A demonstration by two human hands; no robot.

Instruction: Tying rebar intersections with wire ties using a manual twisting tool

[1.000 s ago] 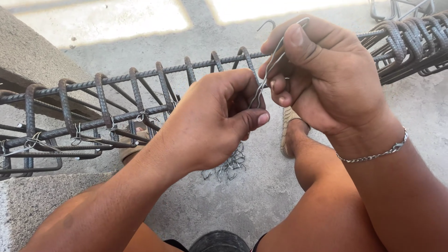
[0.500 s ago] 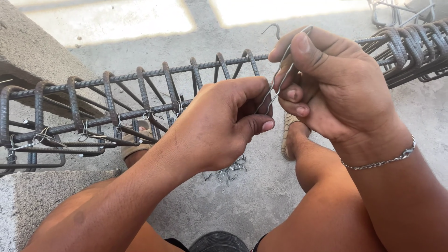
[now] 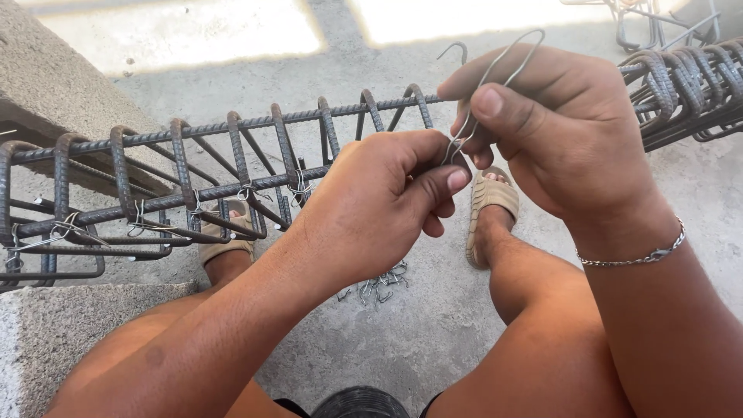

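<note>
Presently on view, centre of the frame: a seated person's left hand [image 3: 379, 205], closed in a fist with thumb pressed to forefinger, pinching the lower ends of a few thin tie wires [image 3: 484, 89]. Right hand [image 3: 557, 128], upper right of centre, closed likewise, its thumb and fingers clamped on the same wires a little higher; the bent, hooked wire tops stand free above the knuckles near the top edge. Rebar cage [image 3: 232, 178], a long run of rusty stirrups on lengthwise bars, crosses from the left edge to behind the hands; several of its crossings at left already carry twisted wire ties. More bent stirrups [image 3: 685, 85] are stacked at the upper right. Loose wire pieces [image 3: 379, 282] lie scattered on the concrete floor [image 3: 402, 340] below the hands, between two sandalled feet. Concrete block [image 3: 54, 340] at lower left; a chain bracelet [image 3: 635, 255] on the right wrist. Step in hand, by my judgement: separating a single wire from the pinched bunch, both hands just in front of the cage, not touching it. Next move would call for drawing one wire free without tangling the hooks, then carrying it to an untied crossing.
</note>
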